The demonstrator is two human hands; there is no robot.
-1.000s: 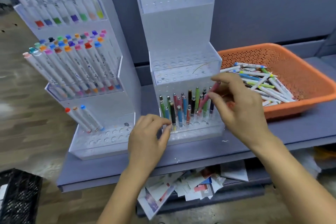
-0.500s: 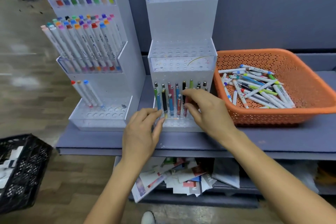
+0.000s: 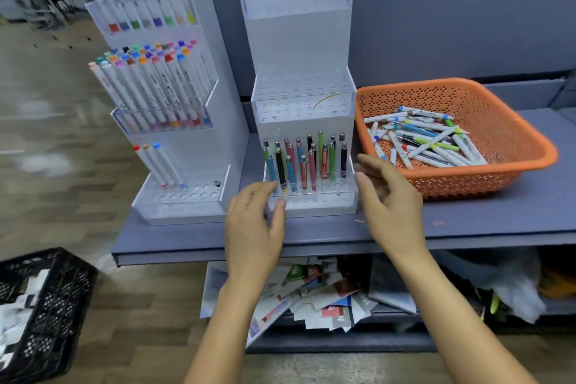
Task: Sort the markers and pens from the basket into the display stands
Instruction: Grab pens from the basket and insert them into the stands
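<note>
Orange perforated plastic basket (image 3: 467, 181) sits at the right of the grey-blue table (image 3: 483, 221), with a loose, crossed pile of mostly white-barrelled markers and pens (image 3: 430, 140) on its floor, so much of the sorting is not yet done. Just left of it stands the clear acrylic tiered pen stand (image 3: 299, 50), whose lowest tier holds upright coloured pens with metal tips (image 3: 308, 159); its front row of holes and both upper tiers look unfilled. Further left is the white tiered marker stand (image 3: 199, 153), its upper tiers packed with white markers with coloured caps (image 3: 162, 90) and only three markers (image 3: 159, 165) in the bottom tier. The left hand (image 3: 252, 227) rests with relaxed fingertips against the pen stand's front left corner. The right hand (image 3: 389, 199) hovers spread and empty between the stand's right front corner and the basket. The step in hand is likely fetching the next item. To do it well, pinch one barrel that lies on top of the pile rather than dragging a tangle, judge marker or pen before moving, and lower it straight into a free hole without knocking the neighbours, with the left hand bracing the light stand against sliding.
</note>
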